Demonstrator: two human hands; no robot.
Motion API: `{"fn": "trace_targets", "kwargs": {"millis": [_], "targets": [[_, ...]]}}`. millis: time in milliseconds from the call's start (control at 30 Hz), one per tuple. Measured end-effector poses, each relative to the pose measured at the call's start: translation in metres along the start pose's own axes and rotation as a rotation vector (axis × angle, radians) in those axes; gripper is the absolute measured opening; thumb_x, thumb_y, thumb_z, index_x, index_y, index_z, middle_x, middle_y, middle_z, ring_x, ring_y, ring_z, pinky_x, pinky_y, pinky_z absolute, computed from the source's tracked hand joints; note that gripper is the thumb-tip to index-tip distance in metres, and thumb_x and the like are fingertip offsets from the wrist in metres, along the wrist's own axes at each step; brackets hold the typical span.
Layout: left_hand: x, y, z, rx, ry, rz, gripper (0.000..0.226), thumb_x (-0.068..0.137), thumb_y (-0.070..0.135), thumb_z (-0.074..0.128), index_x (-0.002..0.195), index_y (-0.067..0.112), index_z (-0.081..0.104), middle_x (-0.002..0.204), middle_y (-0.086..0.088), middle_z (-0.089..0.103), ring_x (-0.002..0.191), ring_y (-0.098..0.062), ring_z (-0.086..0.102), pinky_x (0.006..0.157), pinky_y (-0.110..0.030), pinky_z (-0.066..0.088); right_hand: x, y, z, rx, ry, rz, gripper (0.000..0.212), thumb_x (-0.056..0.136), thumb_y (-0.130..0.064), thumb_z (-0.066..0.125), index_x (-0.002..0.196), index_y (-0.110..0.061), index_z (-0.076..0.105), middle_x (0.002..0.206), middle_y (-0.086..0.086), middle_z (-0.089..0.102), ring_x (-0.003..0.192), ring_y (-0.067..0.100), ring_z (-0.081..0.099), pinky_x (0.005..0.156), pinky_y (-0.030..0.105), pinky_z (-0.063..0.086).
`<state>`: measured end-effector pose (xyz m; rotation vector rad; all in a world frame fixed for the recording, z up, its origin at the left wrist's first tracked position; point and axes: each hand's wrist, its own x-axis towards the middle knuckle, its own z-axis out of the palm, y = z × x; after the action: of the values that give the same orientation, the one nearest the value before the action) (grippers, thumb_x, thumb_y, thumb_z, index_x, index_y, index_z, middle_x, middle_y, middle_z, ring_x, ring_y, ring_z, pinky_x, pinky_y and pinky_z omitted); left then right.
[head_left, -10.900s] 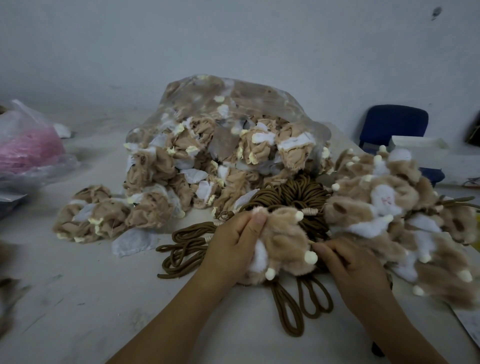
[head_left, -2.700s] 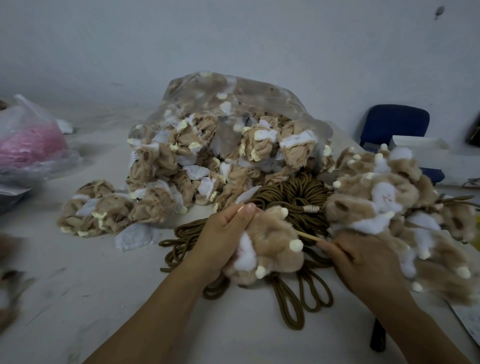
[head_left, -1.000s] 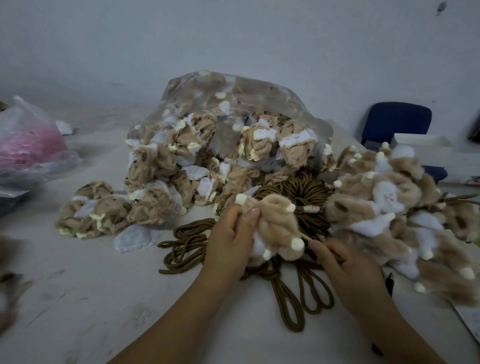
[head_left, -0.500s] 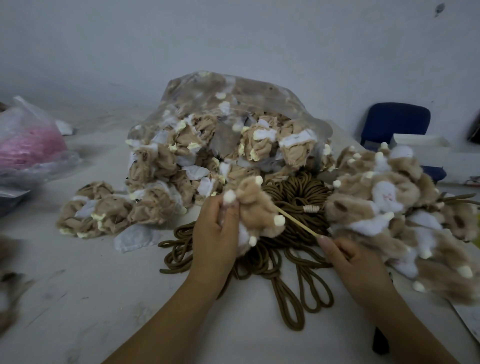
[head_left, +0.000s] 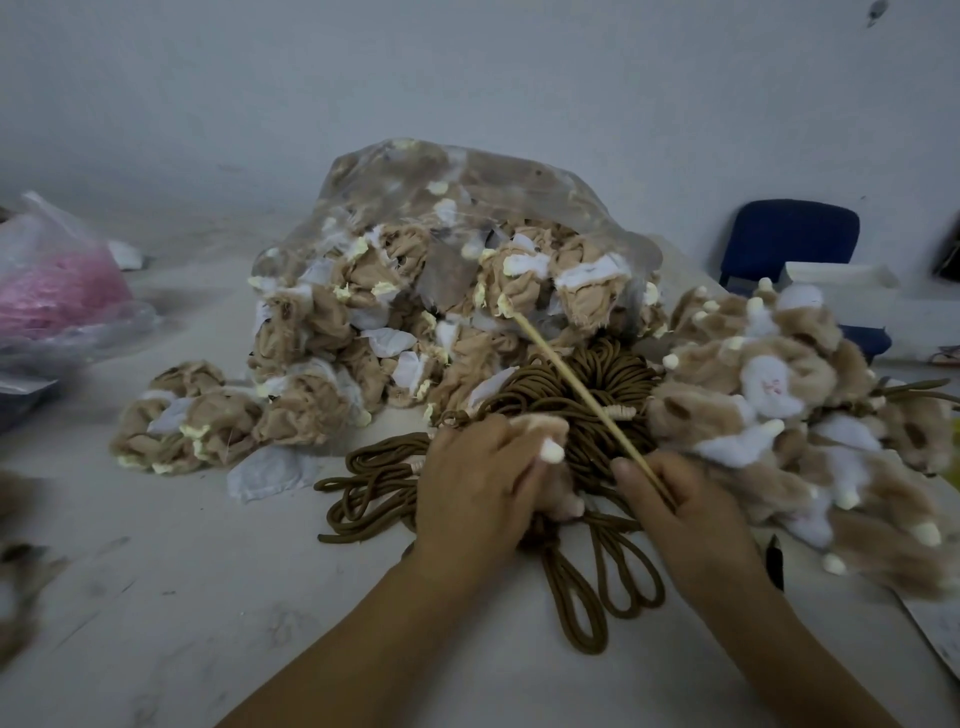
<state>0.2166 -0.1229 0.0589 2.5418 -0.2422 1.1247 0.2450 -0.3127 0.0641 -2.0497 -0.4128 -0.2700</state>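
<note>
My left hand (head_left: 475, 483) grips a small tan plush toy skin (head_left: 553, 470) with cream tips, pressing it down onto a bundle of brown cord loops (head_left: 571, 410) on the table. Most of the toy is hidden under the fingers. My right hand (head_left: 675, 514) pinches the lower end of a thin wooden stick (head_left: 576, 389). The stick is free of the toy and slants up and left toward the bag.
A clear plastic bag (head_left: 467, 208) spilling inside-out tan skins lies behind the cords, with loose skins (head_left: 197, 415) at its left. A pile of right-side-out plush toys (head_left: 789, 405) fills the right. A pink-filled bag (head_left: 57, 286) sits far left, a blue chair (head_left: 789, 239) back right.
The stick has come out of the toy and now points up and left in my right hand. My left hand has lowered the toy from mid-air onto the cords.
</note>
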Motion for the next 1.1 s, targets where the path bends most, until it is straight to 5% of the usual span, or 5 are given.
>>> {"fn": "trace_targets", "kwargs": {"millis": [167,433,700,900,1100], "targets": [[-0.004,0.012,0.007,0.007,-0.073,0.088,0.025,0.092,0.027,0.055,0.103,0.022,0.076,0.100,0.007,0.072,0.087,-0.013,0.064,0.069,-0.032,0.042,-0.008,-0.015,0.018,0.147,-0.158,-0.012,0.025,0.074,-0.060,0.055,0.086,-0.040,0.059,0.078,-0.011,0.067,0.065,0.003,0.062,0.056,0.022,0.050],[-0.005,0.016,0.009,0.021,-0.026,0.167,0.027,0.095,0.027,0.049,0.104,0.020,0.073,0.091,0.004,0.064,0.084,-0.009,0.047,0.070,-0.025,0.023,-0.007,-0.012,0.016,0.298,-0.176,0.107,0.012,0.093,-0.027,0.056,0.084,-0.020,0.059,0.059,-0.018,0.061,0.054,-0.007,0.054,0.049,0.006,0.039],[-0.007,0.015,0.011,0.000,-0.034,0.189,0.024,0.096,0.027,0.048,0.102,0.019,0.069,0.090,0.003,0.058,0.082,-0.012,0.047,0.070,-0.026,0.022,-0.008,-0.013,0.012,0.569,-0.316,0.224,0.023,0.098,-0.018,0.047,0.076,-0.018,0.052,0.059,-0.007,0.040,0.047,0.004,0.029,0.043,0.017,0.029],[-0.007,0.017,0.007,-0.024,-0.088,0.162,0.028,0.101,0.028,0.044,0.104,0.019,0.070,0.089,0.003,0.059,0.082,-0.012,0.050,0.073,-0.025,0.023,-0.008,-0.014,0.011,0.583,-0.313,0.187,0.033,0.075,-0.048,0.059,0.079,-0.015,0.054,0.059,-0.007,0.042,0.047,0.003,0.032,0.044,0.016,0.032],[-0.005,0.021,0.002,-0.072,-0.150,0.166,0.025,0.096,0.029,0.047,0.097,0.020,0.070,0.088,0.005,0.059,0.080,-0.010,0.051,0.072,-0.025,0.024,-0.008,-0.012,0.011,0.592,-0.281,0.170,0.021,0.081,-0.038,0.061,0.082,-0.018,0.055,0.058,-0.010,0.051,0.048,0.000,0.043,0.046,0.014,0.038]]}}
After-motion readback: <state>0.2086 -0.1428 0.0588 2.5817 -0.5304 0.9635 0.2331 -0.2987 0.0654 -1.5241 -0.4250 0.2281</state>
